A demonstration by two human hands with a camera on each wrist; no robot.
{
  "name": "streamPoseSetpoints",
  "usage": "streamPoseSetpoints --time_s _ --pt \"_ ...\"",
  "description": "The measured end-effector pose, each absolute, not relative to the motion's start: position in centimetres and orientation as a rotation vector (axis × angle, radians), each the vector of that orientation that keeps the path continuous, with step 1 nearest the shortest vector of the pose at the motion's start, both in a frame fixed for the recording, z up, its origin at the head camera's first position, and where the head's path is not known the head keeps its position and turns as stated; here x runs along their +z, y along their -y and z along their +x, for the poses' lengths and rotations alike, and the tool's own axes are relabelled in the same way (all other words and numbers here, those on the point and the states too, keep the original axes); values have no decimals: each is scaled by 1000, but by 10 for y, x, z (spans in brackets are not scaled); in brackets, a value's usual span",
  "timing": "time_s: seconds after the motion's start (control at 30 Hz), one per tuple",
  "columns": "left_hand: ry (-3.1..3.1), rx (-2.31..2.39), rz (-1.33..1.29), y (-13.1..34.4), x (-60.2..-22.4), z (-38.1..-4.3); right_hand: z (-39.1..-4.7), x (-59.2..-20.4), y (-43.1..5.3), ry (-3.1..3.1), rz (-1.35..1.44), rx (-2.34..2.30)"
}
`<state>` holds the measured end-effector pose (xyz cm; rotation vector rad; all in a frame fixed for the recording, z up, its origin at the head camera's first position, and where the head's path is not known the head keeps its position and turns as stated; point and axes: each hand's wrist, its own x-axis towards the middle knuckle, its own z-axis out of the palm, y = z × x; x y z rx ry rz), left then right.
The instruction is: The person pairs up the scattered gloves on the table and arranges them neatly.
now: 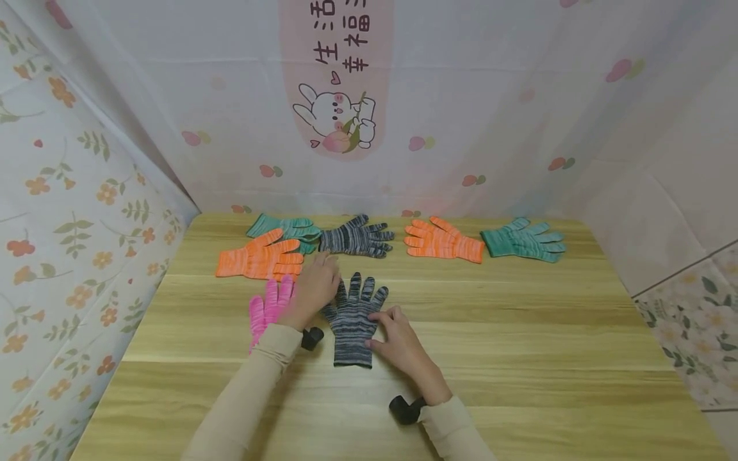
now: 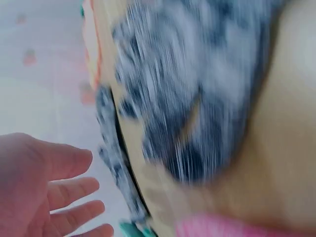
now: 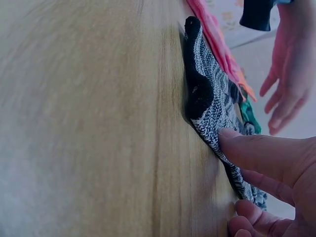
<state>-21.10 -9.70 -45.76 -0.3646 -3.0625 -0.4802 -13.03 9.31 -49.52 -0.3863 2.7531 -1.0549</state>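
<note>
A black-and-grey striped glove (image 1: 353, 326) lies flat on the table, its fingers pointing to the back wall. My right hand (image 1: 403, 346) touches its right edge, with thumb and index finger apart along the fabric. The right wrist view shows the thumb resting on the glove near its dark cuff (image 3: 200, 96). Over the table at the glove's upper left is my left hand (image 1: 314, 291), fingers loose and holding nothing. A pink glove (image 1: 268, 307) is partly hidden beneath that hand and wrist. The left wrist view is blurred, with the striped glove (image 2: 207, 74) large beside the hand.
Along the back edge of the wooden table (image 1: 519, 358) lie a green glove (image 1: 273, 225), another striped glove (image 1: 357, 237), an orange glove (image 1: 444, 242) and a second green glove (image 1: 524, 240). Another orange glove (image 1: 254, 257) overlaps the left green one. Printed cloth (image 1: 490, 96) hangs behind.
</note>
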Motion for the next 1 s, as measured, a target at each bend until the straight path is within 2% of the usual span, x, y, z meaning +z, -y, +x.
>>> streamPoseSetpoints --time_s 0.3,0.5,0.77,1.0 --pt "3319 -542 -543 126 -465 -246 -129 -493 -92 -2738 -374 -1063" --pt "3329 -506 -575 118 -472 -249 -128 -492 -92 -2745 -389 -1070" --pt "3257 -767 -478 104 -463 -252 -129 -493 -93 -2754 -388 -1062" --pt "3273 -473 -471 104 -470 -252 -128 -491 -92 -2752 -383 -1065"
